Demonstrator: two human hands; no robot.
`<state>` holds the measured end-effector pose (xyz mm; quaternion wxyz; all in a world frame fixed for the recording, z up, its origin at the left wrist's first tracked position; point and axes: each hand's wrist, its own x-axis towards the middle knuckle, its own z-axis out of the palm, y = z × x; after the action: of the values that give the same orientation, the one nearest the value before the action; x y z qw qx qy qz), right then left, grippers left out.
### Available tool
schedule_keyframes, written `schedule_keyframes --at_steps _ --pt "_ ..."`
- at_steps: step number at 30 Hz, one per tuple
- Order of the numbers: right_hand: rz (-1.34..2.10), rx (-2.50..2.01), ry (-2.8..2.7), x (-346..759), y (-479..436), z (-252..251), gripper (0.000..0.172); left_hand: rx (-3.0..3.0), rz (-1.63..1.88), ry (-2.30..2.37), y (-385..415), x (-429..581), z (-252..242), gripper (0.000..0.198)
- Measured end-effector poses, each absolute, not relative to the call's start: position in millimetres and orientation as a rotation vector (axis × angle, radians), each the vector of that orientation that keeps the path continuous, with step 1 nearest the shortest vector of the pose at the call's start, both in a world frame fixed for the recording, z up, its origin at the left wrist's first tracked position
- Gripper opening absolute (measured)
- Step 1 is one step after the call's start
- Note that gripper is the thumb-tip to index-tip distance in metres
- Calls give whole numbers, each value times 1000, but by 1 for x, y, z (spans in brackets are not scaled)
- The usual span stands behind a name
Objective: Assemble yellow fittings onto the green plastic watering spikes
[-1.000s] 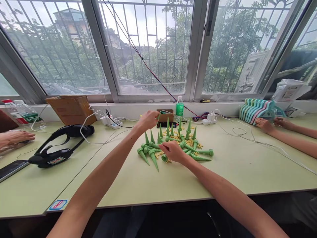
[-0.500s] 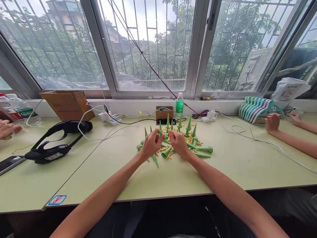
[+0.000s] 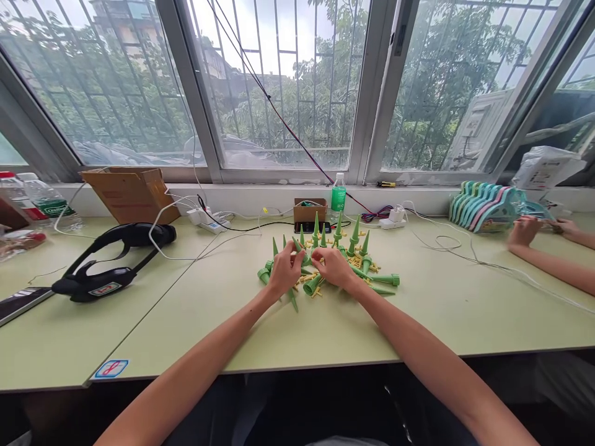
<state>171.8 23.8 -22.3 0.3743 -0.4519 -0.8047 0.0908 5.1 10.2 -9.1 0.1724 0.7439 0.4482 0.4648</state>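
Observation:
My left hand [image 3: 286, 267] is closed around a green cone-shaped plastic spike [image 3: 297, 245], whose pointed end shows above the fingers. Close beside it, my right hand [image 3: 333, 266] is pinched near the spike's wider end; whatever sits between those fingertips is hidden. Several more green spikes stand point-up behind the hands, among them a tall one [image 3: 354, 236]. Others lie on their sides around the hands, such as a ribbed-cap spike [image 3: 385, 280] on the right. Small yellow plastic fittings [image 3: 372, 268] are heaped among them.
Behind the pile are a phone [image 3: 304, 228], a small cardboard box [image 3: 309, 209] and a green-labelled bottle [image 3: 338, 197]. A black headset [image 3: 95, 284] lies left. Hangers [image 3: 483, 207] and another person's hands [image 3: 524, 231] are at right. White cables [image 3: 446, 244] cross the table.
My fingers have shifted slightly around the spike, and more of its green body shows between my hands. The person's hands at right have moved toward the hangers; the view has shifted a little.

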Motion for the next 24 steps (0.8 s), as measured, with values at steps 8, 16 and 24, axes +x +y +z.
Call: schedule_keyframes --at_steps 8,16,24 --pt "216 -1134 -2334 176 19 -14 5 2017 1413 1181 11 8 -12 21" --pt "160 -1206 -2447 175 21 -16 10 1951 1488 1142 12 10 -14 20" --pt "166 -1226 -2452 173 26 -22 12 1983 1484 1126 11 11 -15 19"
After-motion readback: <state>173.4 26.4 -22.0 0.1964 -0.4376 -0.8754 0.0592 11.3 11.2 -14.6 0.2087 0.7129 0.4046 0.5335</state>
